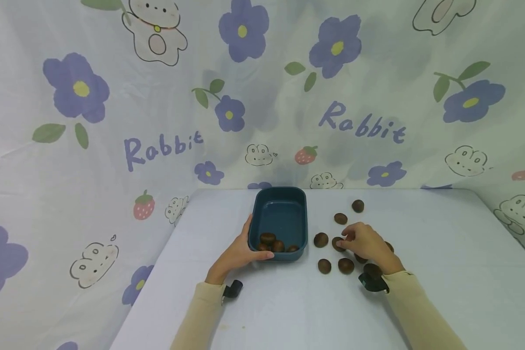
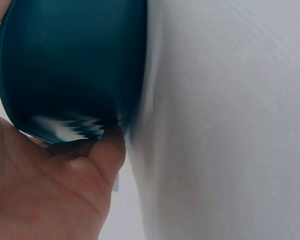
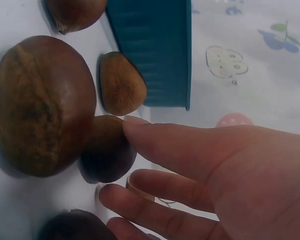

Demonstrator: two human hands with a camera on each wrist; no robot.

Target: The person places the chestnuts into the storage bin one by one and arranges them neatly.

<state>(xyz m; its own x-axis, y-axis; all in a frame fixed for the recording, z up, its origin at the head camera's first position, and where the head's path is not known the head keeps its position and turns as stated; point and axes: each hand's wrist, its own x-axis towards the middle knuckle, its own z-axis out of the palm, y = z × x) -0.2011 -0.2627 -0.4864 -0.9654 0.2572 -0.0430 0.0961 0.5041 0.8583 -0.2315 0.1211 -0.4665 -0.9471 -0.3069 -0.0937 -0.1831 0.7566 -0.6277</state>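
A dark teal rectangular container [image 1: 284,192] stands on the table with several brown chestnuts [image 1: 268,238] at its near end. My left hand [image 1: 240,250] grips its near left corner, thumb along the near wall and fingers along the left side. In the left wrist view the thumb presses the container's wall [image 2: 75,55]. To the right, my right hand [image 1: 367,241] has thumb and fingertips at both sides of a chestnut [image 3: 107,150] that sits on the table. A larger-looking chestnut [image 3: 45,107] lies nearer that wrist camera, and another chestnut [image 3: 121,85] lies beside the container.
Loose chestnuts lie around the right hand: one chestnut [image 1: 358,206] farthest back, another chestnut [image 1: 324,266] toward the front, and some partly under the hand. A white cloth covers the table [image 1: 280,311]. Behind it hangs a printed curtain [image 1: 271,97] with flowers and rabbits.
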